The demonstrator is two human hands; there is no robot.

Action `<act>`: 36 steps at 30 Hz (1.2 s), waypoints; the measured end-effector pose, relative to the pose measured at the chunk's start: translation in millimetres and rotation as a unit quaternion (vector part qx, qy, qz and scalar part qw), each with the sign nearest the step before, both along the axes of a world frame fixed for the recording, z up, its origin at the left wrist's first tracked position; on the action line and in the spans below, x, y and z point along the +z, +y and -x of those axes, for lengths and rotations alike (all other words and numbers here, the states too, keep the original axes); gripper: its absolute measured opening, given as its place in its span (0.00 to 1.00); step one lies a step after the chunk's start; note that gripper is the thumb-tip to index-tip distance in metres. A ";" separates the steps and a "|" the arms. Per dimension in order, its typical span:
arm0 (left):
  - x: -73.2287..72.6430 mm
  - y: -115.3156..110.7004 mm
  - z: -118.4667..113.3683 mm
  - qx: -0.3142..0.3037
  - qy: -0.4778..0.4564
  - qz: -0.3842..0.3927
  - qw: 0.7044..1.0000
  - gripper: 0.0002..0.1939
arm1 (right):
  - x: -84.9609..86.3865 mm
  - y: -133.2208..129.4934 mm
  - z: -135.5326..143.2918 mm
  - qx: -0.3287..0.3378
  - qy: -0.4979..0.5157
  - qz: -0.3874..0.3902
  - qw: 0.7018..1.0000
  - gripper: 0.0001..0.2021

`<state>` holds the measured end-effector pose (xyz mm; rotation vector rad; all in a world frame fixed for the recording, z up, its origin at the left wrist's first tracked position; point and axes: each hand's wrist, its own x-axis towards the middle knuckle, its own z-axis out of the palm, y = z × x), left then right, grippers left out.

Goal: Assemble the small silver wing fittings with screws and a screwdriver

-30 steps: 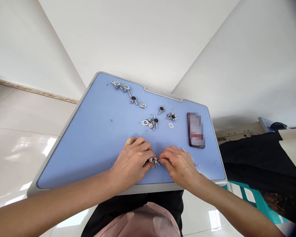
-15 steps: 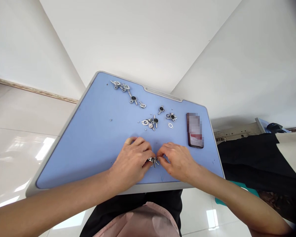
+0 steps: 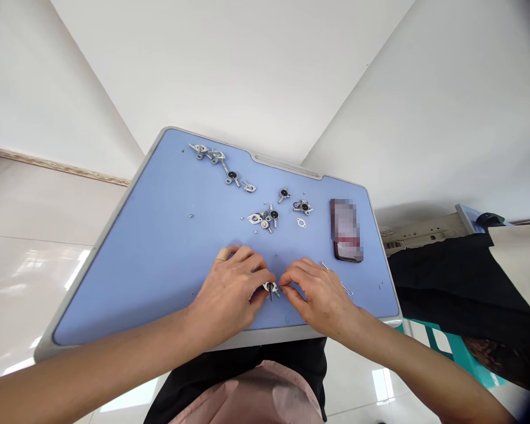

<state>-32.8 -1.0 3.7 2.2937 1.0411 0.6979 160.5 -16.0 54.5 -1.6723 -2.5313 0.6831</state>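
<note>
My left hand [image 3: 236,285] is near the table's front edge, its thumb and fingers closed around a small metal valve fitting [image 3: 271,288] with a flange and a short stem. Facing it from the other side, my right hand [image 3: 320,291] pinches thumb and forefinger together at the fitting's right edge. Whatever sits between those fingertips is too small to name. Partly covered by the right hand is a thin silvery rod or tool [image 3: 347,289], which shows on both sides of it. Beyond the hands lies a cluster of similar valve fittings [image 3: 274,215] beside a loose flat flange plate [image 3: 301,223].
The blue table [image 3: 145,265] has a raised grey rim. More fittings [image 3: 232,176] form a row at its far left, and tiny screws [image 3: 191,216] are scattered about. A phone [image 3: 348,247] lies on the right. White walls stand behind; a teal stool [image 3: 459,350] is at lower right.
The view has shifted slightly, so the tabletop things appear a little further left. The thin rod now shows beside my right hand. Both hands stay at the fitting, with the right fingertips still against its edge.
</note>
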 end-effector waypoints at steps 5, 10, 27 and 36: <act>-0.7 0.0 -0.2 0.002 -0.003 -0.006 1.000 0.08 | -9.0 -8.3 -1.0 0.016 0.023 -0.079 0.996 0.05; -1.2 0.0 -0.2 0.003 0.000 -0.001 1.000 0.07 | -15.3 -14.2 -0.3 0.023 0.023 -0.157 0.987 0.06; 1.2 0.4 -0.9 0.013 0.000 0.000 1.000 0.05 | -28.3 -26.8 -1.9 -0.055 0.123 -0.088 0.987 0.06; -0.8 1.2 -0.9 0.008 -0.002 -0.006 1.000 0.05 | -28.6 -31.0 -0.8 -0.059 0.120 -0.085 0.987 0.06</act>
